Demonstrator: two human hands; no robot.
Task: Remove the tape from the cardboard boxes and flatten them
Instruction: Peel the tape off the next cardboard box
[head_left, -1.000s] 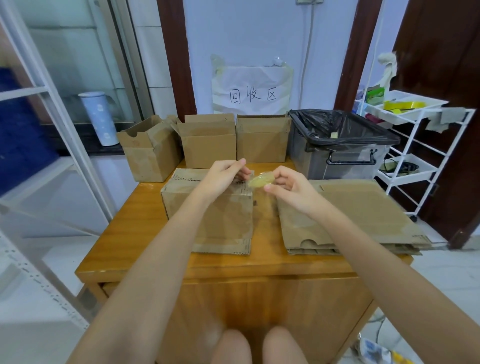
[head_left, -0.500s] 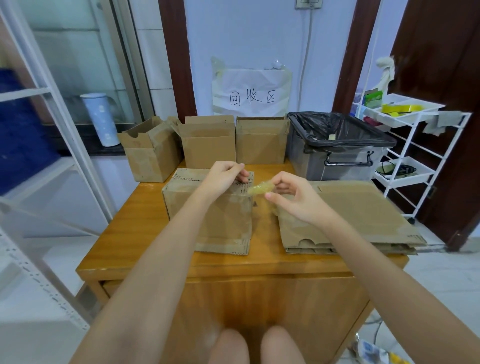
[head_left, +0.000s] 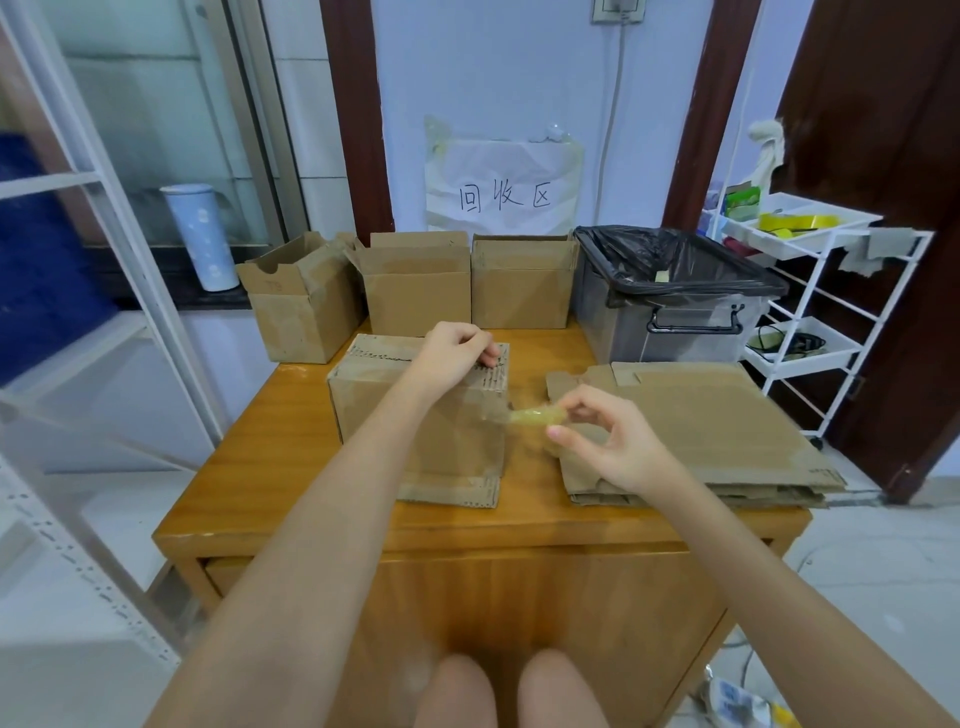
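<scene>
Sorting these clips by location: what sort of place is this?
Probably an indoor recycling corner: a handwritten paper sign on the wall, open cardboard boxes lined up, a flattened cardboard stack, and a black-lined bin.

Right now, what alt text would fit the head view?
A person's right hand pinches a strip of tape coming off a cardboard box that the left hand grips at its top edge. Flattened boxes lie to the right on the wooden table, upright boxes and a lined bin behind.
</scene>
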